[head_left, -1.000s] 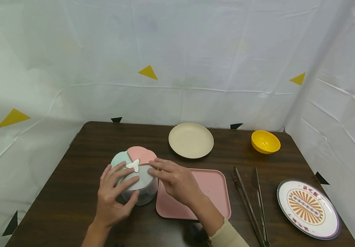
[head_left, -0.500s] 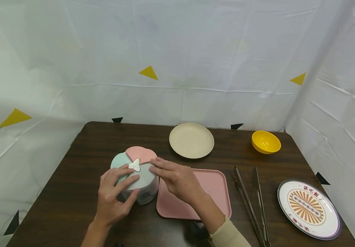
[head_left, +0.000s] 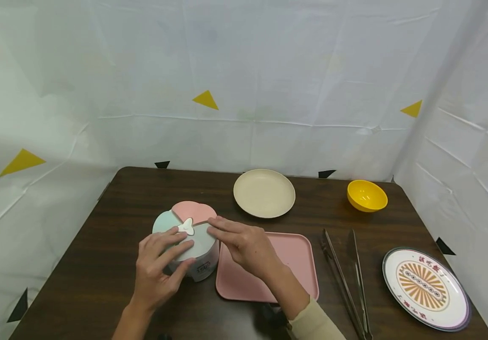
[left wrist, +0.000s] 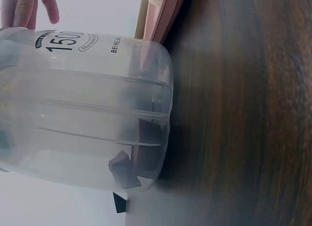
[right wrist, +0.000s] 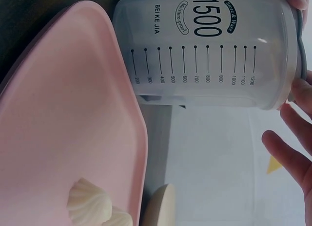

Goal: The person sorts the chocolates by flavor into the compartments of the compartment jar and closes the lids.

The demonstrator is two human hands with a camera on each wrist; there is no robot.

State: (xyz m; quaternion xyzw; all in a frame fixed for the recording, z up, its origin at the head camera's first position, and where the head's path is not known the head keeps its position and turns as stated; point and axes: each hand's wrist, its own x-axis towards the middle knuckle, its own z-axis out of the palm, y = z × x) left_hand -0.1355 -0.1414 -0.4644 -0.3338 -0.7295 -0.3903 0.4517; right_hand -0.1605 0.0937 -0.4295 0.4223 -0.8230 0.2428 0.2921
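Note:
A clear storage canister (head_left: pixel 205 265) marked 1500 stands on the dark table, under a scalloped lid (head_left: pixel 203 242) in pink, mint and grey-blue with a white bow-shaped piece at its centre. My left hand (head_left: pixel 155 268) grips the lid's near left part, fingers across the top and thumb at the front rim. On the lid's right edge, the straight fingers of my right hand (head_left: pixel 244 248) touch down. Dark chunks (left wrist: pixel 124 170) show through the canister's lower wall in the left wrist view.
Right of the canister lies a pink tray (head_left: pixel 295 264) holding pleated white dough pieces (right wrist: pixel 90 204), hidden in the head view. A cream plate (head_left: pixel 264 193) and yellow bowl (head_left: pixel 367 196) stand behind. Metal tongs (head_left: pixel 342 283) and a patterned plate (head_left: pixel 425 288) lie to the right.
The canister and lid have turned slightly: the printed front has swung rightward, the pink lid section a little leftward. Both hands stay on the lid with hardly any shift.

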